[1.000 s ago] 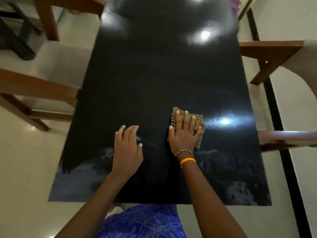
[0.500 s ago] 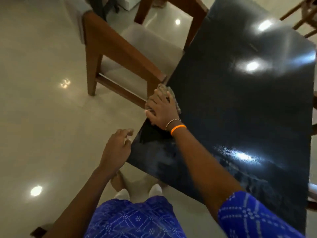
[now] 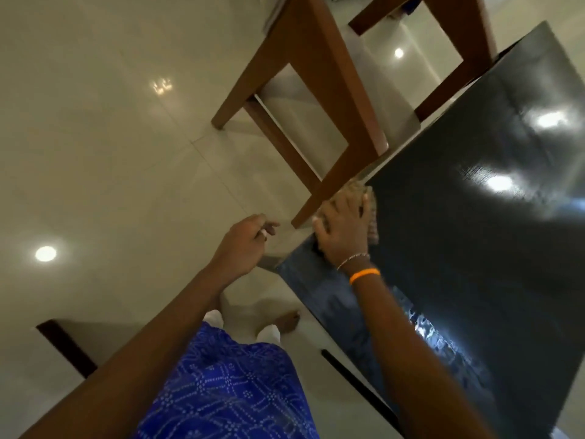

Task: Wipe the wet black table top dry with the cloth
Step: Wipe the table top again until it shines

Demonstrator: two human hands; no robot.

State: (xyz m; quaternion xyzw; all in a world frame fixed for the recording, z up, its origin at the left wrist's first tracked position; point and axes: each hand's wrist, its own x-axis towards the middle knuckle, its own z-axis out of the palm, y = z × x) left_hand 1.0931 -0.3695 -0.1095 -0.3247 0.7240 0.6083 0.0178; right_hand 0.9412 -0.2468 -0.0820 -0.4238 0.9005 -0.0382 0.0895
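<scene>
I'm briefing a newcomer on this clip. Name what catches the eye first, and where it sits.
The glossy black table top fills the right side, flaring with lamp reflections. At its left edge the right hand presses a brownish cloth flat. The left hand hangs off the table over the pale floor, beside a wooden chair.

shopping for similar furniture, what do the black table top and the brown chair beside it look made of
Black table top: glossy, likely laminate or lacquered board; it mirrors ceiling lights and shows a fine linear grain in the glare. Brown chair: seemingly solid wood, smooth satin brown finish, square-cut rails.
</scene>
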